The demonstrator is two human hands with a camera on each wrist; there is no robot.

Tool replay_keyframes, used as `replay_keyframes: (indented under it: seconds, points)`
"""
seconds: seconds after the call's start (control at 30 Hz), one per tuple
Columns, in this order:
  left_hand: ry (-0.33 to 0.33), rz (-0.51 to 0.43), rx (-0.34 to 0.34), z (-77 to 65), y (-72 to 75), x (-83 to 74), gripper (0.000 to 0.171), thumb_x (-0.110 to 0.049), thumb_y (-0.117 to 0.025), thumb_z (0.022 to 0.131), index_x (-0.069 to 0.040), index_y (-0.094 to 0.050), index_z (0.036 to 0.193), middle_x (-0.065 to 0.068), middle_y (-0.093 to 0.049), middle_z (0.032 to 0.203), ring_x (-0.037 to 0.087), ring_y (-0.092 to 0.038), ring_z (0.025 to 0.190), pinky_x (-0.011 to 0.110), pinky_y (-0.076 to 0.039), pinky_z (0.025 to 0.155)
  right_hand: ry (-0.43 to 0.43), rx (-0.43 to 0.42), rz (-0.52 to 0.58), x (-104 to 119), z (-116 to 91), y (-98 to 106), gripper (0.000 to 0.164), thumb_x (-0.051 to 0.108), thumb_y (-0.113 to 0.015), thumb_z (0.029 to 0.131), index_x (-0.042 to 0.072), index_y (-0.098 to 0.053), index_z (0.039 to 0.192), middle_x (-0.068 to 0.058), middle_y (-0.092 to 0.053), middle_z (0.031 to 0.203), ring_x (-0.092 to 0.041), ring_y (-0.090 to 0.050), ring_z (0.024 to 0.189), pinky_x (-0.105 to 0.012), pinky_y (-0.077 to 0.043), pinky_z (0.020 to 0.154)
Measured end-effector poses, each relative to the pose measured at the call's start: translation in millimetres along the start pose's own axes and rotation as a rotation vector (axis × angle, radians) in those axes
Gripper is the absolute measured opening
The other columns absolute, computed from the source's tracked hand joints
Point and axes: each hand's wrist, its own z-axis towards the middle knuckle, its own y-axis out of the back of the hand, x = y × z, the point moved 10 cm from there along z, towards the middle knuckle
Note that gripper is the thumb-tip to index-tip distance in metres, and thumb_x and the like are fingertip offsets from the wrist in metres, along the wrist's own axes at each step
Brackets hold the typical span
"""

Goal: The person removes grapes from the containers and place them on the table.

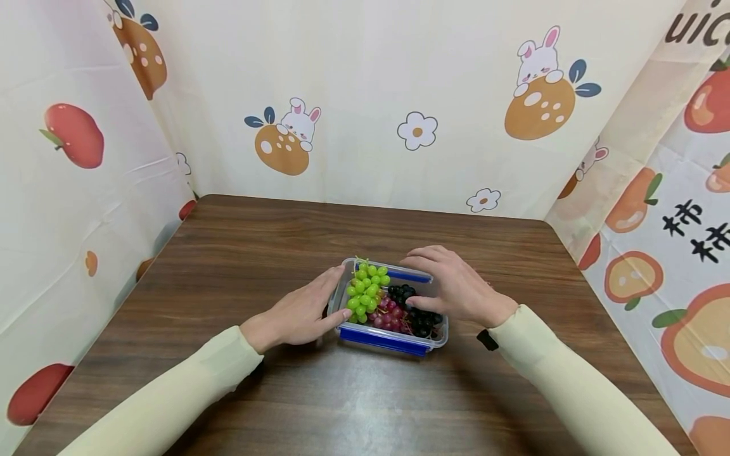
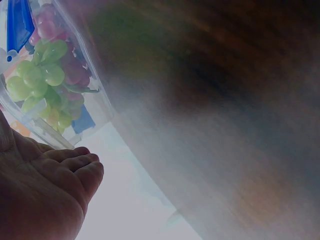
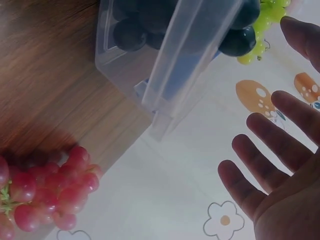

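Observation:
A clear plastic box (image 1: 438, 342) with blue clips (image 1: 383, 341) stands on the table. Inside it lie a green grape bunch (image 1: 365, 292) on the left, red grapes (image 1: 390, 315) in the middle and black grapes (image 1: 423, 322) on the right. My left hand (image 1: 305, 310) lies along the box's left side with straight fingers, thumb at the near corner. Over the right part of the box hovers my right hand (image 1: 453, 285), its fingers spread and holding nothing, as the right wrist view confirms. The green grapes (image 2: 42, 75) show beyond my left fingers in the left wrist view.
Another bunch of red grapes (image 3: 50, 192) sits on the table to the right of the box, mostly hidden behind my right hand in the head view. The brown wooden table (image 1: 256, 234) is bordered at the back and sides by a printed curtain (image 1: 353, 76).

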Motion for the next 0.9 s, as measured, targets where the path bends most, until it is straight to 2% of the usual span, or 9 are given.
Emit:
replay_keyframes:
  seconds: [0.5, 0.9]
  points:
    - [0.002, 0.003, 0.003, -0.1, 1.0, -0.6, 0.090, -0.064, -0.042, 0.103, -0.009, -0.008, 0.166, 0.011, -0.016, 0.170, 0.026, -0.026, 0.153, 0.048, -0.035, 0.118, 0.119, -0.002, -0.040, 18, 8, 1, 0.064, 0.042, -0.084, 0.086, 0.013, -0.063, 0.139, -0.003, -0.061, 0.136, -0.024, -0.053, 0.128, -0.052, -0.041, 0.108]
    - [-0.001, -0.003, 0.008, -0.2, 0.7, -1.5, 0.090, -0.063, -0.042, 0.103, -0.007, -0.009, 0.165, 0.010, -0.015, 0.171, 0.025, -0.024, 0.154, 0.048, -0.034, 0.118, 0.150, 0.028, -0.044, 26, 16, 0, 0.062, 0.038, -0.086, 0.084, 0.011, -0.066, 0.136, -0.004, -0.064, 0.132, -0.025, -0.055, 0.125, -0.052, -0.044, 0.106]
